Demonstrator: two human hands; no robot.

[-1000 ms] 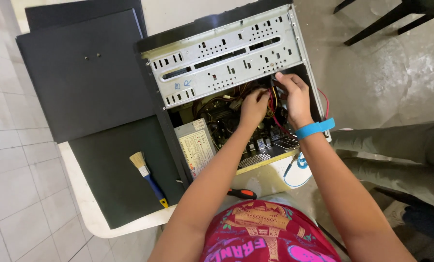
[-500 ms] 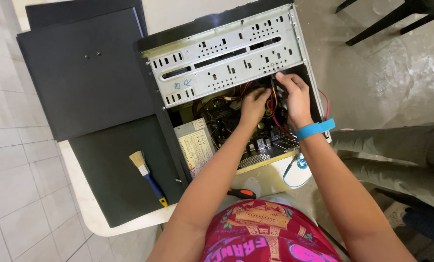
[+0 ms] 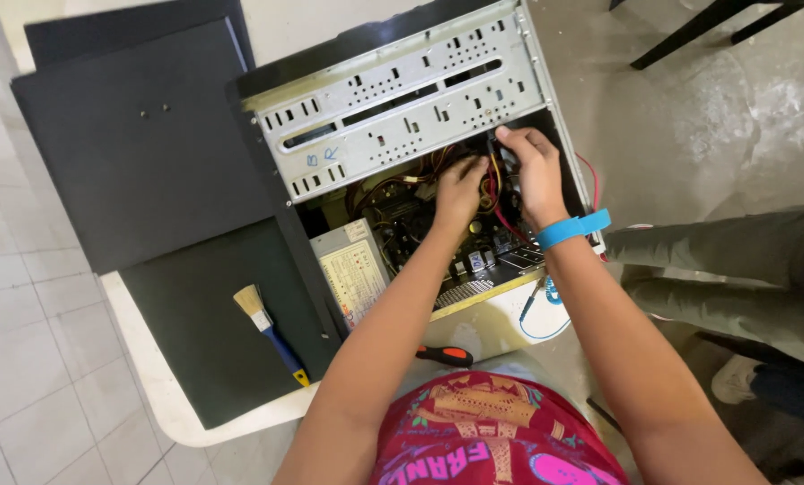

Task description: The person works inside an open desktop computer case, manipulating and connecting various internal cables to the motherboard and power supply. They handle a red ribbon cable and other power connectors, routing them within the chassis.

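Both forearms are bare from the elbow down, with no sleeves showing. The left hand (image 3: 458, 190) wears nothing: no ring, no band. The right hand (image 3: 535, 172) is likewise bare, but just behind it a bright blue wrist strap (image 3: 573, 228) circles the wrist as a flat, smooth band with a loose end jutting out. Below the strap lies a red T-shirt (image 3: 500, 431) with a yellow, pink and blue print.
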